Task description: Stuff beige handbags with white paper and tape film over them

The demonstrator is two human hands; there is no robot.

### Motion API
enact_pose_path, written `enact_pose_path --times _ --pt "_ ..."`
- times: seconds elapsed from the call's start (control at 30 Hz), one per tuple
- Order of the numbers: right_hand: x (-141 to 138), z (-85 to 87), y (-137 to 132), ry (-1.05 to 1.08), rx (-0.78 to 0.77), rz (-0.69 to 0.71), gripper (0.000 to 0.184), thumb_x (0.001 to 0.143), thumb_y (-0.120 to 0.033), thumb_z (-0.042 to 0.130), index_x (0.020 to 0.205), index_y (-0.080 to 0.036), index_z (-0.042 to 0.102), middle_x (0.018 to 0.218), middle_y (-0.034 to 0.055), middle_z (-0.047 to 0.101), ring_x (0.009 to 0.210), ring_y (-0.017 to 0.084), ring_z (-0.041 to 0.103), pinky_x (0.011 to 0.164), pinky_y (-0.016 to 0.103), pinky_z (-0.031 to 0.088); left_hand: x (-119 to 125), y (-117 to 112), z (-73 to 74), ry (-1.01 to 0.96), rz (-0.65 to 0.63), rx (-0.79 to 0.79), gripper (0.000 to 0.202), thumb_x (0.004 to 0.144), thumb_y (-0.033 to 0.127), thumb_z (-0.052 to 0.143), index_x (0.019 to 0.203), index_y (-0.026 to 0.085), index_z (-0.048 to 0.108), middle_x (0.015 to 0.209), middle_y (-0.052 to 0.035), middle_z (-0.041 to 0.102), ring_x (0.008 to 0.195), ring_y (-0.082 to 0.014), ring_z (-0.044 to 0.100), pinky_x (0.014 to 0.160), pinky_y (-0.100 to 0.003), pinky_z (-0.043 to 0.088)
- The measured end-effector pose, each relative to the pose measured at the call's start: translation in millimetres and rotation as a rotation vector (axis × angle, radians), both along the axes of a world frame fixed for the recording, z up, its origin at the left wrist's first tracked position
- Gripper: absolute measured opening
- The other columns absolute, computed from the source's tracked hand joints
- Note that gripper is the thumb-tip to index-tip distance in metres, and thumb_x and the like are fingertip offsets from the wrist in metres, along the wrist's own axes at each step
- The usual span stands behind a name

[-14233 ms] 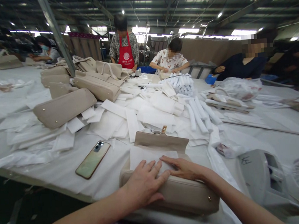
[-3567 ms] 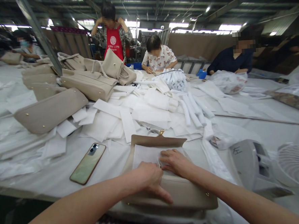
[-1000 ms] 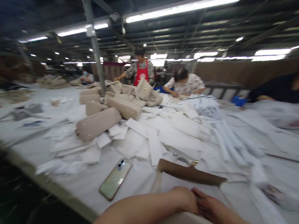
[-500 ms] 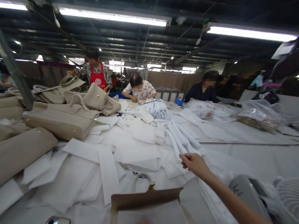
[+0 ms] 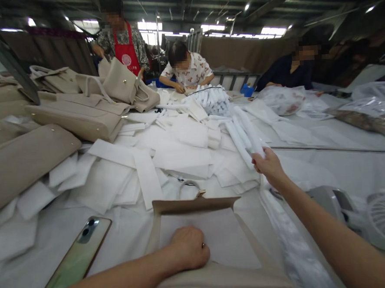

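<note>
A beige handbag [image 5: 196, 204] lies open in front of me, its flap turned up and a white sheet [image 5: 214, 240] lying inside it. My left hand [image 5: 189, 247] rests on that sheet as a closed fist. My right hand [image 5: 268, 165] is stretched out ahead to the right, its fingers closed round the near end of a white rolled strip [image 5: 249, 134] from the heap of white rolls. A phone [image 5: 76, 257] lies face up to the left of the bag.
White fabric pieces [image 5: 148, 159] cover the table's middle. Beige handbags [image 5: 76, 114] are piled at the left and back. Three people work at the far side; one in a red apron [image 5: 126, 48] holds a bag. A white fan [image 5: 384, 219] stands at the right.
The camera has tipped back down. My right hand has reached further out and closed on a white roll. My left fist has come into view on the sheet in the bag.
</note>
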State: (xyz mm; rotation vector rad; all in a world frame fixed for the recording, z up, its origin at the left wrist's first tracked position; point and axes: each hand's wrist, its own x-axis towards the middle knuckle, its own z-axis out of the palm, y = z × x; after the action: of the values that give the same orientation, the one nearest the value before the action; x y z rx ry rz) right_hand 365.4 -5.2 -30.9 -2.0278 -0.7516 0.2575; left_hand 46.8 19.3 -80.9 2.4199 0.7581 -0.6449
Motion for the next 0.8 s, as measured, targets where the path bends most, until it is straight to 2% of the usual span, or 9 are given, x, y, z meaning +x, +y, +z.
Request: enact_pose_path --times 0.07,0.1,0.17,0.23,0.33,0.47,0.6,0.7,0.8 --pt "-23.9 21.3 -34.8 0.076 0.095 0.128 0.038 0.086 -0.050 0.046 0.101 -0.016 0.052 0.053 -0.0065 0.041 0.039 0.007 0.032 0.036 0.019 0.024 1.1 -0.5 3.4 -0.001 0.053 -0.006 0.045 0.076 0.044 0.042 0.094 0.013 0.069 0.099 -0.0158 0.068 0.090 -0.0296 0.063 0.079 -0.037 0.048" --pt "-39.1 30.3 -52.0 0.107 0.090 0.235 0.040 0.088 -0.052 0.041 0.100 -0.017 0.054 0.052 -0.0065 0.039 0.038 0.008 0.030 0.035 0.020 0.023 1.7 -0.7 6.1 0.003 0.076 -0.008 0.044 0.076 0.045 0.043 0.094 0.013 0.069 0.099 -0.0155 0.068 0.091 -0.0297 0.063 0.079 -0.037 0.048" --pt "-72.2 43.2 -80.3 0.104 0.022 0.462 0.038 0.090 -0.051 0.040 0.093 -0.017 0.056 0.054 -0.0050 0.042 0.042 0.009 0.036 0.039 0.021 0.029 2.6 -1.1 14.3 0.006 0.101 -0.013 0.043 0.076 0.043 0.045 0.094 0.013 0.069 0.100 -0.0155 0.068 0.091 -0.0294 0.063 0.080 -0.036 0.048" --pt "-103.1 47.8 -94.9 0.037 -0.105 0.703 0.032 0.090 -0.047 0.045 0.093 -0.018 0.059 0.064 -0.0009 0.053 0.058 0.013 0.050 0.054 0.023 0.041 2.3 -1.8 26.1 -0.004 0.093 -0.014 0.041 0.076 0.041 0.046 0.096 0.013 0.068 0.102 -0.0157 0.068 0.093 -0.0292 0.063 0.081 -0.036 0.048" --pt "-133.4 38.8 -89.0 -0.112 -0.213 0.904 0.028 0.091 -0.041 0.046 0.104 -0.020 0.059 0.091 0.0040 0.063 0.084 0.019 0.057 0.075 0.029 0.045 0.1 -4.5 46.1 -0.033 0.058 0.020 0.040 0.079 0.036 0.043 0.100 0.012 0.067 0.106 -0.0164 0.066 0.096 -0.0290 0.063 0.083 -0.036 0.049" --pt "-139.6 6.5 -54.5 -0.339 -0.233 0.991 0.023 0.091 -0.034 0.045 0.100 -0.019 0.061 0.099 0.0076 0.062 0.089 0.020 0.057 0.081 0.031 0.044 -3.9 -13.8 61.5 -0.074 0.025 0.106 0.038 0.081 0.029 0.040 0.100 0.010 0.066 0.103 -0.0184 0.067 0.095 -0.0300 0.064 0.081 -0.038 0.050" --pt "-130.4 -22.4 -28.1 -0.515 -0.298 0.933 0.018 0.087 -0.025 0.050 0.099 -0.019 0.061 0.100 0.0080 0.063 0.090 0.021 0.059 0.080 0.030 0.044 -7.3 -25.3 63.5 -0.121 0.018 0.167 0.036 0.079 0.026 0.041 0.097 0.008 0.066 0.096 -0.0192 0.068 0.089 -0.0325 0.065 0.076 -0.042 0.052" --pt "-127.2 -28.7 -22.0 -0.575 -0.312 0.910 0.030 0.084 -0.020 0.052 0.113 -0.022 0.057 0.109 0.0068 0.063 0.099 0.022 0.058 0.084 0.030 0.041 -8.5 -30.7 66.6 -0.143 0.014 0.204 0.034 0.079 0.024 0.040 0.095 0.009 0.065 0.093 -0.0185 0.068 0.085 -0.0331 0.065 0.073 -0.045 0.053" --pt "-127.0 -25.7 -21.8 -0.614 -0.413 0.919 0.028 0.084 -0.019 0.050 0.109 -0.025 0.060 0.099 0.0047 0.065 0.090 0.021 0.060 0.076 0.028 0.041 -8.1 -32.2 71.0 -0.162 0.015 0.228 0.032 0.081 0.024 0.039 0.095 0.011 0.064 0.090 -0.0166 0.069 0.082 -0.0322 0.066 0.071 -0.045 0.053"
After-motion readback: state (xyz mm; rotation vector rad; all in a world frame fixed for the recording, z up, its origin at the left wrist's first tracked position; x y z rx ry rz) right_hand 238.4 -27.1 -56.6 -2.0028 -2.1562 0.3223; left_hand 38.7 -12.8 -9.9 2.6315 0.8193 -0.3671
